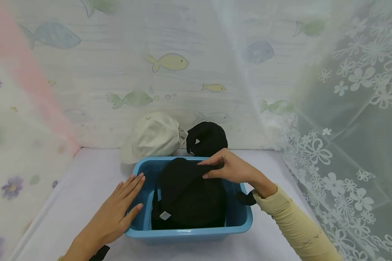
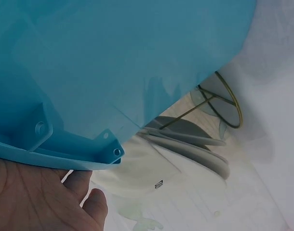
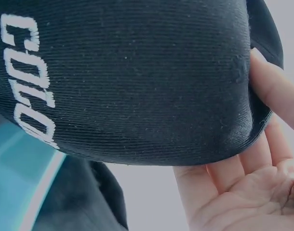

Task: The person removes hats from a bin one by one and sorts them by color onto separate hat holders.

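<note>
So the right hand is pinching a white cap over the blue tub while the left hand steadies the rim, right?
Not quite: the cap pinched by the right hand is black, as the head view shows. The rest holds: the left hand lies flat against the blue tub rim.

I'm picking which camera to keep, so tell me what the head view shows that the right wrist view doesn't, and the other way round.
Only the head view shows the left hand resting flat on the blue bin, plus a beige cap and a second black cap behind the bin. Only the right wrist view shows white embroidered lettering on the held cap. Both show the right hand pinching the black cap over the bin.
</note>
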